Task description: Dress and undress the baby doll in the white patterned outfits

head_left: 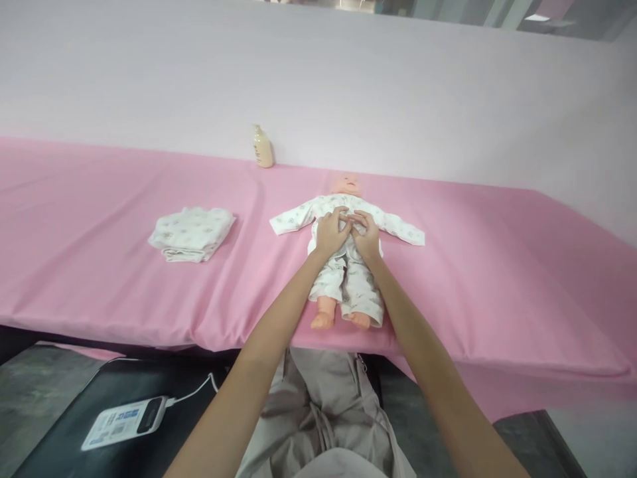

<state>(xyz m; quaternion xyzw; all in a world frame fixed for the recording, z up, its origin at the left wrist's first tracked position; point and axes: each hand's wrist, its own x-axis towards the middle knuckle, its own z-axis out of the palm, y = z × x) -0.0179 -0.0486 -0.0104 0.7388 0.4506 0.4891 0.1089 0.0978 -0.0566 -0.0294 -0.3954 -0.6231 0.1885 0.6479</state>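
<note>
Pink sheeting covers the table (99, 219) where the baby doll (346, 265) lies face-up at the near edge; my left hand (332, 232) and right hand (365, 234) pinch its printed top (393, 224) at the chest. I should keep both sides taut and work with fingertips only. Labels on the pump bottle (262, 147) and power bank (124, 421) are too small to read.

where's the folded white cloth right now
In the head view, the folded white patterned cloth lies on the pink table cover, left of the baby doll and nearer the camera than the cream pump bottle.
</note>
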